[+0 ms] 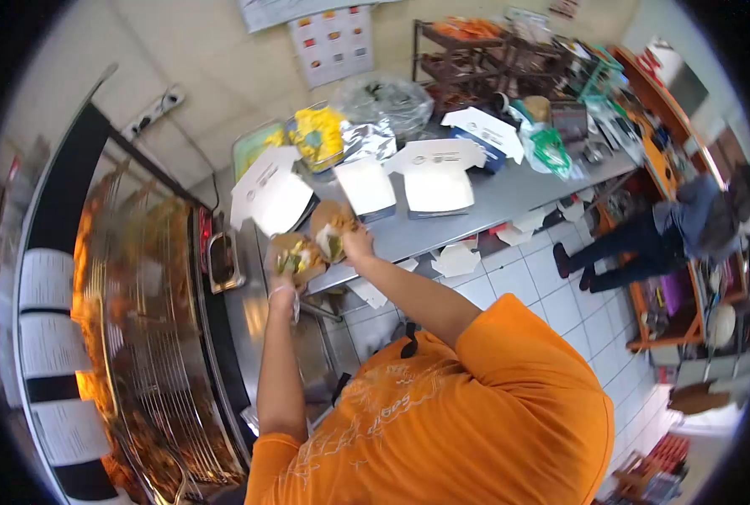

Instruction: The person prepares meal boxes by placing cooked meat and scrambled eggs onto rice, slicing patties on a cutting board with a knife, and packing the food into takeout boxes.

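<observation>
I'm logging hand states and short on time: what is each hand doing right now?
Left hand: closed on a brown wrapper with food.
Right hand: closed on a second brown wrapper with food.

Left hand (283,284) and right hand (358,245) hold brown packets (297,255), seemingly of food
</observation>
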Available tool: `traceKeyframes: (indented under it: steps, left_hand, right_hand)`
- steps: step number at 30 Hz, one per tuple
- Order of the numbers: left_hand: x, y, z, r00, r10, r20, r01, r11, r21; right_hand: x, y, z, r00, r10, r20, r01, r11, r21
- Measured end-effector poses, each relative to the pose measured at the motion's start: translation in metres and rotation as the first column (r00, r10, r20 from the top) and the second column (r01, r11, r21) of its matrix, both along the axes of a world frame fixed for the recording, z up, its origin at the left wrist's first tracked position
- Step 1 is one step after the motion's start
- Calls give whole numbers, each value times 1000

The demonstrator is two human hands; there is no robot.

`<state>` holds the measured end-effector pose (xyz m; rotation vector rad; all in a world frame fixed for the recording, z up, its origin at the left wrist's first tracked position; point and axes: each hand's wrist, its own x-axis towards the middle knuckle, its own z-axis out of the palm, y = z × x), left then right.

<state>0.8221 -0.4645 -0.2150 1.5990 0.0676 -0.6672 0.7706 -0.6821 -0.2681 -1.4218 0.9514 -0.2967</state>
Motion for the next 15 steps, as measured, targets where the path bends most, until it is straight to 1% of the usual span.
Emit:
traceKeyframes:
  steps: [1,2,3,4,5,7,8,9,10,11,12,13,14,15]
  left_hand:
    - [3,4,-6,1000,-17,-3,17,1000,22]
    - [2,7,-9,1000,8,20,-8,1000,4]
    - [2,9,-13,999,31,40,-30,999,-18]
    - [8,19,-33,993,-39,113,34,998,48]
    - [24,35,-65,979,-101,179,81,990,115]
    - [22,48,-66,939,-200,280,138,964,226]
    - [19,55,-61,916,-242,319,157,950,269]
    - [30,70,-80,761,-505,408,209,786,582]
    - [40,85,-100,553,-724,412,116,557,822]
    - [29,78,-83,750,-488,446,181,801,571]
    - [2,70,-50,902,-237,361,151,956,252]
    - [-13,65,-28,985,-16,169,30,997,-76]
    - [-12,76,-39,981,-24,191,55,986,-155]
    - [-19,84,-41,988,-1,154,25,987,-157]
  right_hand:
    - [10,-6,-15,1000,-8,6,7,995,95]
    - [10,-3,-23,998,63,-1,-63,998,30]
    - [0,-1,-12,997,74,-15,-73,996,60]
    - [-10,2,1,996,85,-29,-82,993,89]
    - [-36,11,54,997,54,-47,-43,977,210]
    - [-49,12,87,993,92,-73,-67,952,299]
    - [-45,7,81,985,152,-80,-125,955,270]
    - [-39,2,75,973,211,-88,-185,953,241]
    - [-24,-1,55,959,256,-123,-235,958,163]
    - [-18,-3,49,938,326,-116,-314,943,113]
    - [-15,-4,46,913,393,-112,-388,919,63]
    - [-14,0,43,882,458,-112,-459,888,17]
    - [-16,4,47,865,482,-138,-484,875,23]
    - [-17,9,49,869,481,-113,-486,874,-13]
